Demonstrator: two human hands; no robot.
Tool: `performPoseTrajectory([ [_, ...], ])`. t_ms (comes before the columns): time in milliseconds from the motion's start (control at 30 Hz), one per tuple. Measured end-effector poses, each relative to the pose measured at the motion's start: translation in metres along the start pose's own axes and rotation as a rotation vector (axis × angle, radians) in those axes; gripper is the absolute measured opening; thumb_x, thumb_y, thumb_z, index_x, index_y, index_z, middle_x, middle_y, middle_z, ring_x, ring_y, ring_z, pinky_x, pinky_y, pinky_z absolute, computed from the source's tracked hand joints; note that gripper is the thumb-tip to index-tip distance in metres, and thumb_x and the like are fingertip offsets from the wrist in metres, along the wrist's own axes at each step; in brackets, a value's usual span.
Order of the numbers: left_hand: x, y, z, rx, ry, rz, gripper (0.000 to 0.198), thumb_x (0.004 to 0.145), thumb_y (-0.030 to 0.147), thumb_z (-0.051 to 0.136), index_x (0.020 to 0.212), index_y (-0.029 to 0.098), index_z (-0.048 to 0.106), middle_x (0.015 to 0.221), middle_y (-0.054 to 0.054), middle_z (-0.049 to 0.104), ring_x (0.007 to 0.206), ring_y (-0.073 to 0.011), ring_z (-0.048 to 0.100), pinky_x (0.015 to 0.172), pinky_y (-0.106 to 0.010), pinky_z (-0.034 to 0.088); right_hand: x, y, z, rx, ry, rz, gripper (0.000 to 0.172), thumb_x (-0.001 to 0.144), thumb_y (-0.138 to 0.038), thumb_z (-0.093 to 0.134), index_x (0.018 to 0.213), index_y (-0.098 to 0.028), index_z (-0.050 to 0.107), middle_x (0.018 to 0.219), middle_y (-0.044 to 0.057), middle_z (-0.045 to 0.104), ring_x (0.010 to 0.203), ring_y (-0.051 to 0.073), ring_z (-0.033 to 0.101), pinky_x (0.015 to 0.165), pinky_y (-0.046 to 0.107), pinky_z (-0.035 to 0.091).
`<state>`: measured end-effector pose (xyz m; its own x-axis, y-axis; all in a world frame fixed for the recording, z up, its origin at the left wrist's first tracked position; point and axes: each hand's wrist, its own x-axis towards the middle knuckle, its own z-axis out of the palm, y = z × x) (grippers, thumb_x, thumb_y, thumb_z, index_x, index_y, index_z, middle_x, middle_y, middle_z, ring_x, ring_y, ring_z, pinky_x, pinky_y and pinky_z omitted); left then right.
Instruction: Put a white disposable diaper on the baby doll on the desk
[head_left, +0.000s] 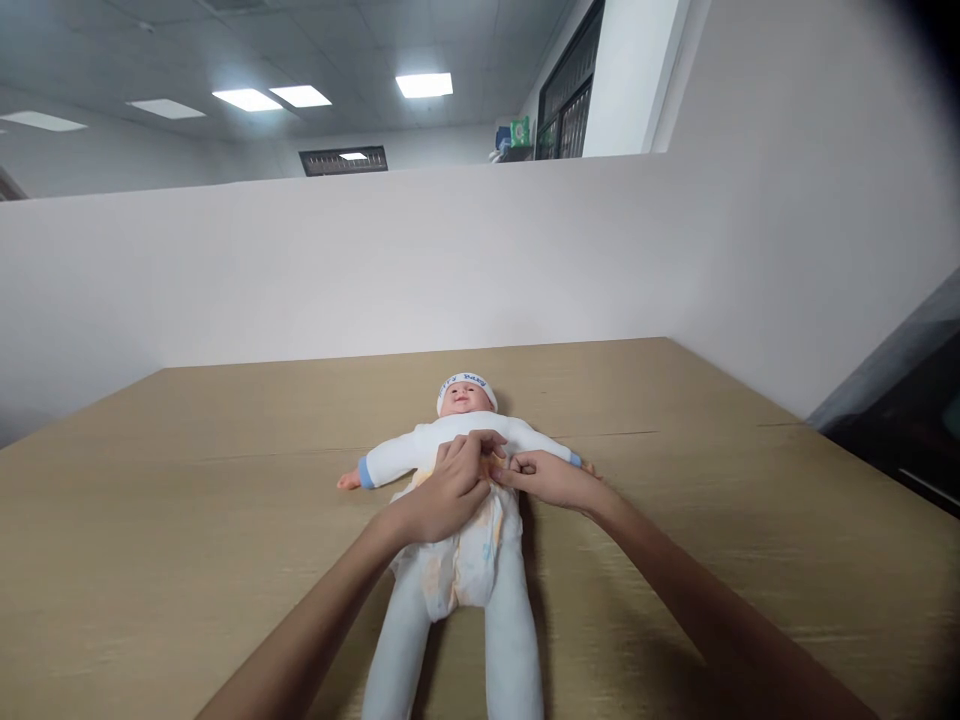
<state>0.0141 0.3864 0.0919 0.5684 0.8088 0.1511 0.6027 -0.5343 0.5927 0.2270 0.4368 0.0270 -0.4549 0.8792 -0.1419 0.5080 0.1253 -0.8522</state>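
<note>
A baby doll (pixel 460 432) lies on its back, arms spread, in a white outfit with blue cuffs and a white printed headband (pixel 466 380). Around its hips, over the white leggings, is a white diaper (pixel 474 575) with orange and blue prints. My left hand (pixel 454 488) lies across the diaper's front, its bent fingers gripping near the waist edge. From the right, my right hand (pixel 546 478) pinches the diaper's waist with thumb and curled fingers. The hands nearly meet at the doll's belly and hide part of the waistband.
The doll rests on a wide wood-coloured table (pixel 225 530) with a seam across it. A low white partition (pixel 337 270) rises behind the table, and a white wall (pixel 795 250) borders the right. A dark object (pixel 907 400) stands beyond the table's right edge.
</note>
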Motion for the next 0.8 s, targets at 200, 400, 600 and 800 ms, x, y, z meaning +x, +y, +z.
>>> performPoseTrajectory([
  [200, 0.001, -0.003, 0.001, -0.007, -0.007, 0.005, 0.035, 0.093, 0.017, 0.041, 0.127, 0.024, 0.048, 0.129, -0.009, 0.06, 0.123, -0.0284, 0.053, 0.11, -0.049, 0.043, 0.004, 0.005, 0.0, 0.067, -0.043, -0.019, 0.061, 0.077, -0.076, 0.07, 0.068, -0.024, 0.041, 0.067, -0.006, 0.039, 0.066, 0.014, 0.033, 0.063, 0.029, 0.024],
  [400, 0.001, -0.006, 0.003, -0.04, -0.016, 0.01, 0.035, 0.096, 0.017, 0.04, 0.13, 0.024, 0.046, 0.133, -0.009, 0.058, 0.128, -0.0277, 0.049, 0.113, -0.049, 0.039, 0.009, 0.016, 0.001, 0.142, -0.096, -0.05, 0.06, 0.076, -0.071, 0.077, 0.069, -0.024, 0.04, 0.069, -0.007, 0.036, 0.067, 0.014, 0.031, 0.062, 0.029, 0.022],
  [600, 0.001, -0.007, 0.004, -0.044, -0.015, 0.015, 0.037, 0.095, 0.015, 0.04, 0.13, 0.025, 0.046, 0.131, -0.008, 0.057, 0.126, -0.0276, 0.049, 0.113, -0.049, 0.038, 0.008, 0.01, 0.001, 0.161, -0.064, -0.003, 0.06, 0.079, -0.078, 0.068, 0.07, -0.023, 0.044, 0.07, -0.005, 0.037, 0.068, 0.015, 0.032, 0.063, 0.029, 0.023],
  [800, 0.001, -0.008, 0.004, -0.023, -0.01, 0.012, 0.037, 0.095, 0.015, 0.041, 0.131, 0.024, 0.045, 0.131, -0.007, 0.058, 0.125, -0.0271, 0.049, 0.112, -0.047, 0.038, 0.011, 0.01, 0.004, 0.178, -0.02, 0.042, 0.066, 0.079, -0.087, 0.058, 0.067, -0.023, 0.044, 0.066, -0.005, 0.038, 0.061, 0.013, 0.03, 0.057, 0.029, 0.022],
])
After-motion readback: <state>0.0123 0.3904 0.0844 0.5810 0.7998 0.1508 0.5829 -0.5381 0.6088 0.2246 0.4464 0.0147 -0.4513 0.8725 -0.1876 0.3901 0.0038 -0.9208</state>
